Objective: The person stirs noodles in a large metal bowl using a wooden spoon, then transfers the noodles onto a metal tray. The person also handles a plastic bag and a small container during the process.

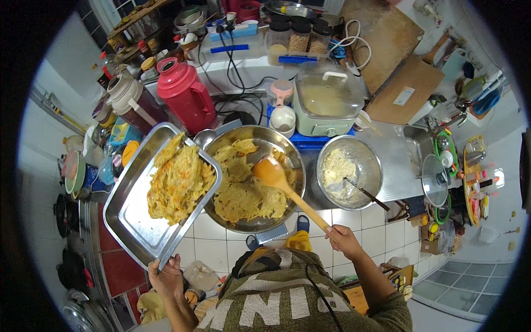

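My left hand [166, 272] grips the near corner of a rectangular stainless steel tray [135, 211], tilted beside the pan. Browned yellow pancakes [178, 182] lie heaped toward its right side. In my right hand [342, 240] is the handle of a wooden spatula [271, 172]. The spatula's blade rests over a wide round metal pan [300, 174], among flat yellow pancakes [249, 199]. To the pan's right stands a steel mixing bowl [371, 166] with pale batter [338, 168] and dark chopsticks [367, 194] leaning in it. The tray's edge overlaps the pan's left rim.
Behind the pan are a red thermos jug [184, 97], a pale green electric cooker [327, 99] with a clear lid, and loose black cables [236, 79]. A sink [417, 143] lies to the right, with a glass lid [434, 180] near it. Cardboard [404, 91] leans at the back.
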A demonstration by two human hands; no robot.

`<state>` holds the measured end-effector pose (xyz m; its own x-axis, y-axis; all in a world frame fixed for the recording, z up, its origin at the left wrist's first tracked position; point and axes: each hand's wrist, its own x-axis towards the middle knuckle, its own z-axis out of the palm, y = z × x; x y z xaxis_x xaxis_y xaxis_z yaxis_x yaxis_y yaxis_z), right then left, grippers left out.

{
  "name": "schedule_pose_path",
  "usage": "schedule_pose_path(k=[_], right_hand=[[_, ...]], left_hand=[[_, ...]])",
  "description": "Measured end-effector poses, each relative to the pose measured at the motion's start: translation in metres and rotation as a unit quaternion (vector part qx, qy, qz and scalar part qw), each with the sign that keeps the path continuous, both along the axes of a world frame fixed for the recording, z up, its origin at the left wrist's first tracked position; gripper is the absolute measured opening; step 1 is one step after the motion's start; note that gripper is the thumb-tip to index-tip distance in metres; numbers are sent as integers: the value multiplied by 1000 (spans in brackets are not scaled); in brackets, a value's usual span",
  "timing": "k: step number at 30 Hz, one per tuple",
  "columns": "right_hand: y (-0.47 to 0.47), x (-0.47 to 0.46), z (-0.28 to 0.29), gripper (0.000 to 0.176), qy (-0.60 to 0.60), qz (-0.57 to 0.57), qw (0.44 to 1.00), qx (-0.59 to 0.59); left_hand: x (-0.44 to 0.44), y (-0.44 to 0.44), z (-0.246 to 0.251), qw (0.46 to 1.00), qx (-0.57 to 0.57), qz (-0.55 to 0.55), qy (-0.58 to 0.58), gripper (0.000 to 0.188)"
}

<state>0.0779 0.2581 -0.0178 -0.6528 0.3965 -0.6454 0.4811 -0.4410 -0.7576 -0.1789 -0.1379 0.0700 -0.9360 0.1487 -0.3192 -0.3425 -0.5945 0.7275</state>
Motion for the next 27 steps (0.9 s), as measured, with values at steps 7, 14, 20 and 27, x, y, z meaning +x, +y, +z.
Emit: schedule_pose_path(k=[7, 14, 20, 27], right_hand=[[8, -41, -10, 41, -20, 158, 987, -8], [6, -62, -31, 39, -30, 215, 976, -4], [13, -81, -31, 43, -36, 283, 958, -11], [210, -51, 2, 12, 30, 15, 813, 581]], left_hand=[[10, -2, 8, 999, 1, 38, 39, 16], [28, 6, 16, 998, 17, 67, 6, 19], [49, 18, 14, 994, 14, 106, -16, 20], [64, 26, -1, 994, 21, 103, -15, 28]])
